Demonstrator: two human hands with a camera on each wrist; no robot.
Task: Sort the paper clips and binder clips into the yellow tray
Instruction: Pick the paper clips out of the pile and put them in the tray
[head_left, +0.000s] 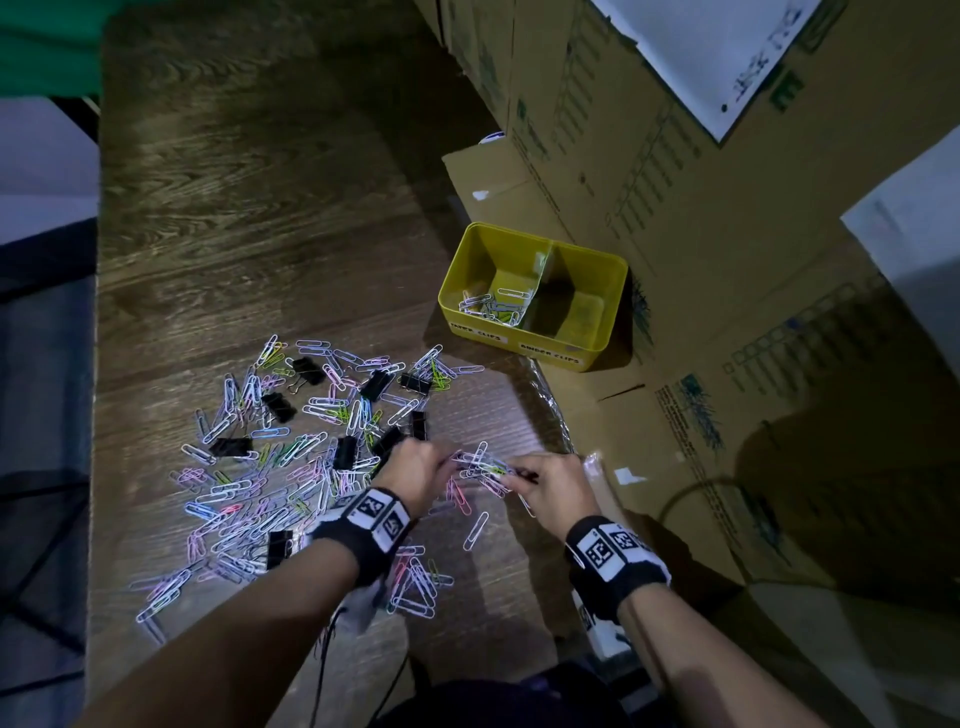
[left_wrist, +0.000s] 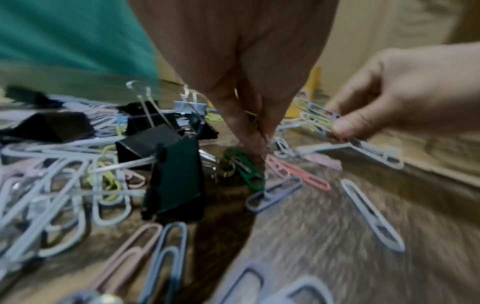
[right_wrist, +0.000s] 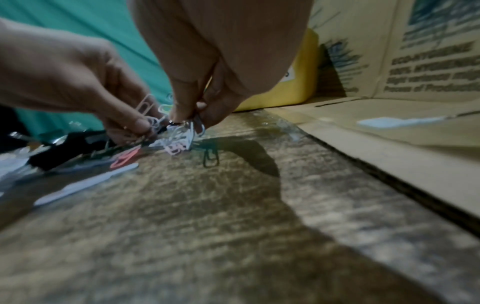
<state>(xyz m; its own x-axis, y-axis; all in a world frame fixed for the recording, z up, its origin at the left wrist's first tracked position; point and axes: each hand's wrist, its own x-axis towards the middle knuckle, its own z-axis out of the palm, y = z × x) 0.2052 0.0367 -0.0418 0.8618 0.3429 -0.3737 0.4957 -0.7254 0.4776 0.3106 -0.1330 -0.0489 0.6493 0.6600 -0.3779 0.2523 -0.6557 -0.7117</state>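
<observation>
Paper clips (head_left: 291, 467) litter wooden table (head_left: 260, 208) beside cardboard boxes (head_left: 701, 234).

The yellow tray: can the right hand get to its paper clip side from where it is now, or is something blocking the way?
Probably yes. The right hand pinches a bunch of paper clips near the table edge; the yellow tray stands open-topped ahead of it, with nothing standing between.

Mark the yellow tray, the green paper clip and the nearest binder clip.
yellow tray (head_left: 470, 318): head view, front wall.
green paper clip (left_wrist: 246, 170): left wrist view, middle.
binder clip (left_wrist: 176, 179): left wrist view, black side face.
</observation>
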